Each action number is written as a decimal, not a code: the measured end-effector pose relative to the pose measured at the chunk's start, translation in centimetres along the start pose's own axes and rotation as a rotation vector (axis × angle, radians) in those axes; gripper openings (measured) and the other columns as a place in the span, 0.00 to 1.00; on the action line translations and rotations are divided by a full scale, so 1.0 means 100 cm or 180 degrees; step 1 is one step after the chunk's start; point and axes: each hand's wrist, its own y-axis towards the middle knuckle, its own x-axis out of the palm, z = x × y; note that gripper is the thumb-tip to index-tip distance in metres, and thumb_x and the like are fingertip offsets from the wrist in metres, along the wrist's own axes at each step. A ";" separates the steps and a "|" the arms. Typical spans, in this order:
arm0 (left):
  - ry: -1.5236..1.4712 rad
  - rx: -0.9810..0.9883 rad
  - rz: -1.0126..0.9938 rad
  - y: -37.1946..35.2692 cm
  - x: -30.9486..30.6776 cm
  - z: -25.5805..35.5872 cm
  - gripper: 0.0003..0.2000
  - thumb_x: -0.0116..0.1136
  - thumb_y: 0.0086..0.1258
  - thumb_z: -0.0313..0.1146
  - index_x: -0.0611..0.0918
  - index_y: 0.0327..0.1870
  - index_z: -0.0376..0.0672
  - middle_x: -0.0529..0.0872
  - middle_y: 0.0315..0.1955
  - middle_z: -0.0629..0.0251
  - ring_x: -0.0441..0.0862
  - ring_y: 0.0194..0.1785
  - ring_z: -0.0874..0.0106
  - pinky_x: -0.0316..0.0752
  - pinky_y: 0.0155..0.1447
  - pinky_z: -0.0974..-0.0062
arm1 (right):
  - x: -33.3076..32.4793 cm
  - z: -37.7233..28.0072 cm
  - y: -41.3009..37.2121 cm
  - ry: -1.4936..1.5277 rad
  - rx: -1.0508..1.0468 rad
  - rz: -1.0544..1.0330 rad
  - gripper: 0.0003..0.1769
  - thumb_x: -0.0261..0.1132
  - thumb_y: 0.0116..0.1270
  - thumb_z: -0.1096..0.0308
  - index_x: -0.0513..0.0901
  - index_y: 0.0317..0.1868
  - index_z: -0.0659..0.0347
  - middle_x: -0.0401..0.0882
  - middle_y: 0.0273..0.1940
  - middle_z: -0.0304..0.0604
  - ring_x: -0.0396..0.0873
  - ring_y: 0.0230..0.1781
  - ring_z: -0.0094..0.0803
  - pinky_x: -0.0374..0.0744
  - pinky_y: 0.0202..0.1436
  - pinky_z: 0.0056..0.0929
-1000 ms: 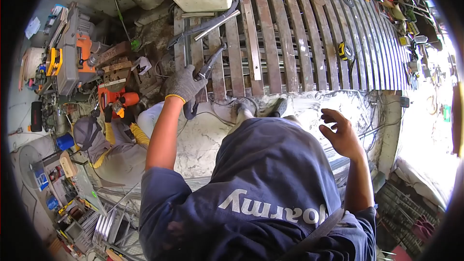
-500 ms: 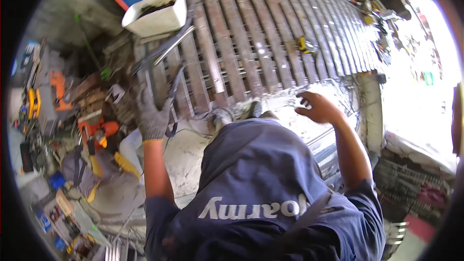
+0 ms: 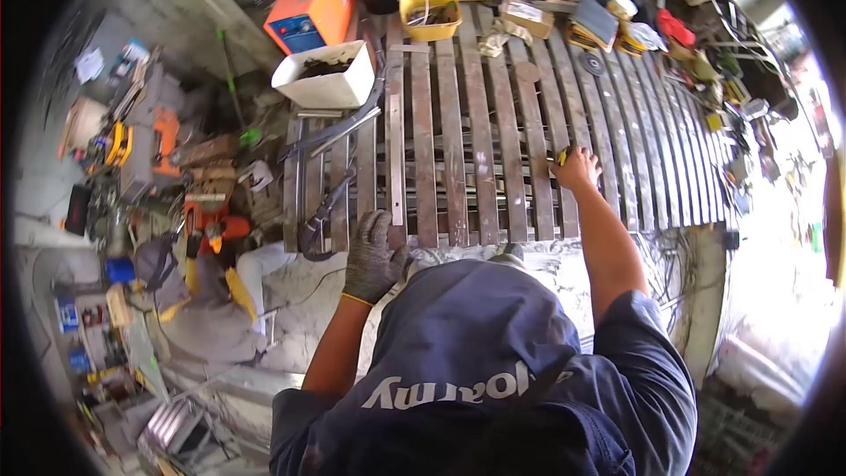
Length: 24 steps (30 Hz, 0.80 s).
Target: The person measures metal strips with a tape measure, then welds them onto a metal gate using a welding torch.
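On rusty slats (image 3: 458,123) | right hand (image 3: 579,169) grips yellow tape measure (image 3: 561,157) | gloved left hand (image 3: 374,254) flat

One head-worn fisheye camera looks steeply down, close over the torso (image 3: 476,335), with the worktop (image 3: 458,123) toward 12 o'clock.

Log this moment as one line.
left hand: gloved, flat on slatted metal rack front edge | right hand: bare, curled over yellow tape measure on slats | dark-handled tool: lying apart, left of gloved hand

Slatted metal workbench (image 3: 458,123) over pale stone floor (image 3: 310,298), harsh daylight from the right
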 end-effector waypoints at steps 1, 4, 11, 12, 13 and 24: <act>0.0000 -0.0137 -0.0006 -0.003 0.013 0.009 0.34 0.73 0.73 0.40 0.75 0.76 0.32 0.77 0.73 0.40 0.73 0.79 0.44 0.71 0.83 0.51 | -0.003 0.004 0.004 -0.0164 -0.0113 -0.0091 0.51 0.81 0.64 0.37 0.75 0.78 0.59 0.71 0.81 0.53 0.67 0.83 0.56 0.68 0.82 0.66; -0.0175 -0.0510 -0.0034 0.002 0.040 0.051 0.31 0.72 0.72 0.36 0.77 0.73 0.34 0.81 0.67 0.41 0.78 0.72 0.42 0.75 0.77 0.49 | -0.008 0.017 0.006 -0.0175 -0.0450 -0.0025 0.51 0.81 0.63 0.38 0.75 0.77 0.62 0.72 0.79 0.54 0.69 0.81 0.56 0.69 0.82 0.65; -0.0053 -0.1065 -0.0127 0.065 0.080 0.085 0.15 0.65 0.78 0.38 0.85 0.60 0.43 0.92 0.43 0.48 0.89 0.44 0.43 0.85 0.50 0.50 | -0.013 0.036 0.010 0.0152 -0.0774 -0.0119 0.49 0.81 0.60 0.37 0.78 0.71 0.66 0.78 0.72 0.58 0.72 0.79 0.54 0.74 0.80 0.56; -0.0300 -0.1167 -0.0253 0.078 0.077 0.093 0.16 0.66 0.78 0.40 0.86 0.60 0.44 0.92 0.42 0.49 0.90 0.41 0.44 0.85 0.48 0.50 | -0.002 0.045 0.018 0.0367 -0.0825 -0.0024 0.47 0.80 0.58 0.39 0.82 0.68 0.66 0.84 0.67 0.61 0.83 0.70 0.58 0.81 0.73 0.55; -0.0557 -0.1251 -0.0363 0.087 0.074 0.105 0.16 0.67 0.78 0.41 0.86 0.60 0.45 0.93 0.42 0.50 0.91 0.39 0.45 0.85 0.46 0.50 | -0.003 0.049 0.016 0.0753 -0.0843 -0.0097 0.47 0.80 0.60 0.38 0.82 0.62 0.75 0.88 0.59 0.64 0.89 0.61 0.58 0.87 0.65 0.51; -0.2026 -0.0065 -0.1381 0.142 0.088 0.149 0.31 0.71 0.64 0.22 0.81 0.72 0.40 0.90 0.57 0.42 0.89 0.60 0.43 0.84 0.65 0.53 | -0.020 -0.029 -0.141 0.4090 -0.1055 -0.1851 0.20 0.62 0.90 0.58 0.78 0.65 0.67 0.84 0.52 0.46 0.83 0.50 0.28 0.84 0.51 0.32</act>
